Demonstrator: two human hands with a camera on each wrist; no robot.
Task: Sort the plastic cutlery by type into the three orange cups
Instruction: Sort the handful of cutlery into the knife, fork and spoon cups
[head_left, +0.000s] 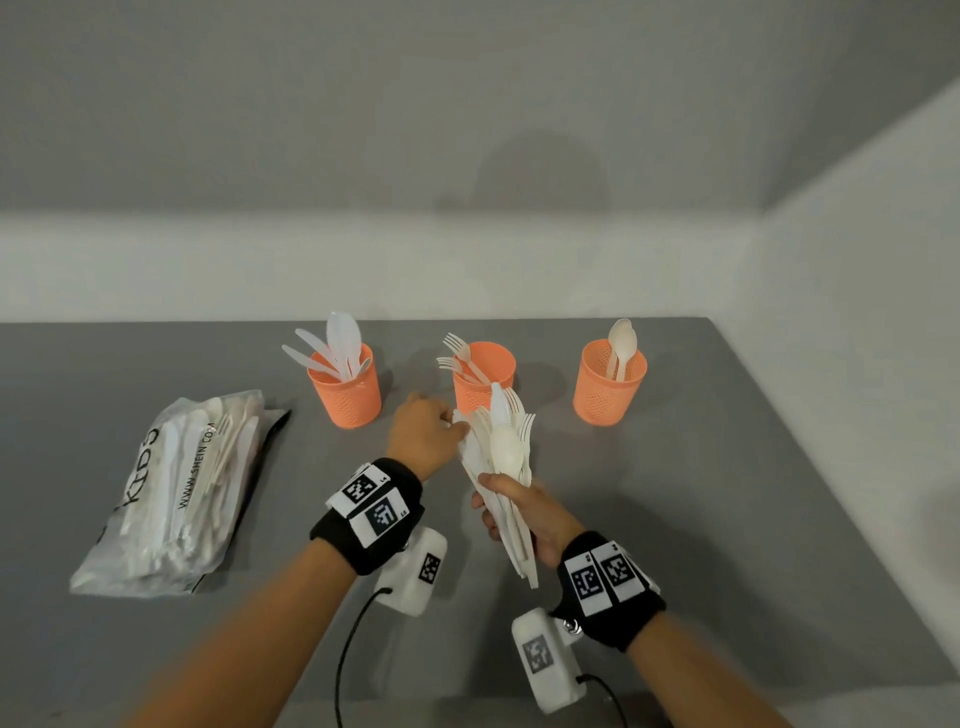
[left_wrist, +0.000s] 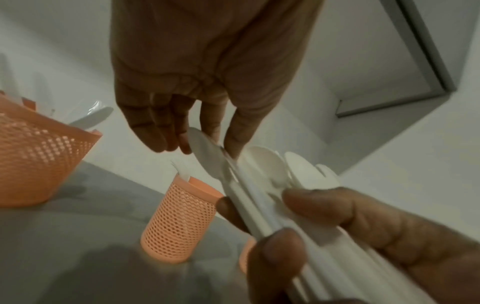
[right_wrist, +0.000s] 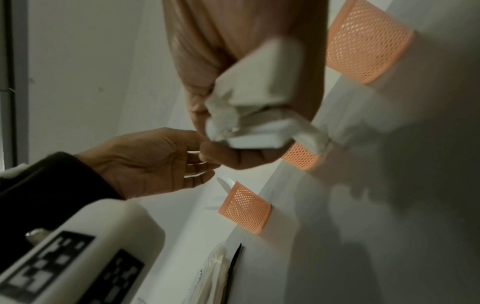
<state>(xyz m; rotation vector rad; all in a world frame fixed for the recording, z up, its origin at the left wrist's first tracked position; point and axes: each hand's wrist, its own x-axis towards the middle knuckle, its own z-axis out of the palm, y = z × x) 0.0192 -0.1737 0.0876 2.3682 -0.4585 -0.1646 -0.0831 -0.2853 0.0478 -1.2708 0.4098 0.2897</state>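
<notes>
Right now your right hand (head_left: 524, 514) is wrapped round the handles of a mixed bundle of cutlery (head_left: 501, 457), fanning the heads upward over the desk (head_left: 727, 493) so each type can be read at a glance. Your left hand (head_left: 423, 434) reaches across to the top of that fan; the left wrist view shows thumb and forefinger pinching the tip of one flat, blade-like piece (left_wrist: 205, 152), probably a knife, while the other fingers hang loosely curled. Holding the bundle low and just in front of the cups keeps every drop short.

Three orange mesh cups stand in a row at the back. Your left cup (head_left: 345, 387) carries knives, though one broader head among them may be a spoon; blur leaves it uncertain. Your middle cup (head_left: 483, 376) holds forks, tines up and leaning left. Your right cup (head_left: 609, 382) holds two spoons, bowls up.

To the far left lies a clear plastic bag (head_left: 182, 493) with more cutlery inside, so plenty looks left to sort. By my reading, the pinched piece belongs in the left cup.
</notes>
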